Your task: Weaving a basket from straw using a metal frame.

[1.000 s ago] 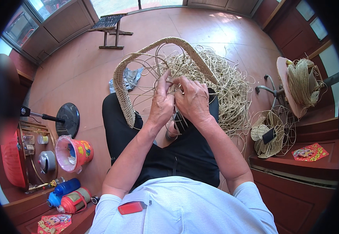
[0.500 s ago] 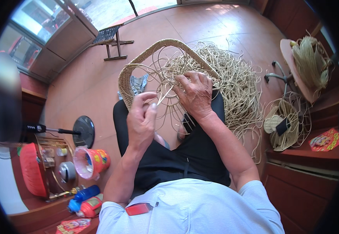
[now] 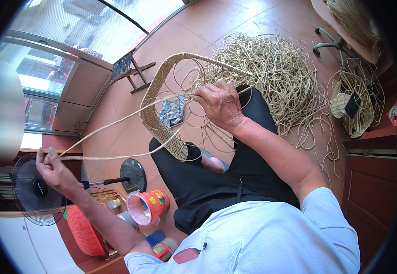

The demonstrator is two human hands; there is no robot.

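Observation:
A woven straw piece with a thick braided rim and thin looped cords across its middle rests against my knees. Far out to the left, my left hand is closed on a pale straw cord, which runs back to the piece in two long taut lines. At the middle of the piece, my right hand pinches the cords where they meet, its fingertips bent down over them. The exact crossing under those fingers is hidden.
A big heap of loose straw cord lies on the floor beyond my right knee. A wooden stool stands far left, a standing fan and pink bucket nearer. At right sits another straw basket with a dark flat object.
My left hand has swung far out to the left and drawn the cord into a long loop. My right hand stays at the piece's middle. The whole view has turned left.

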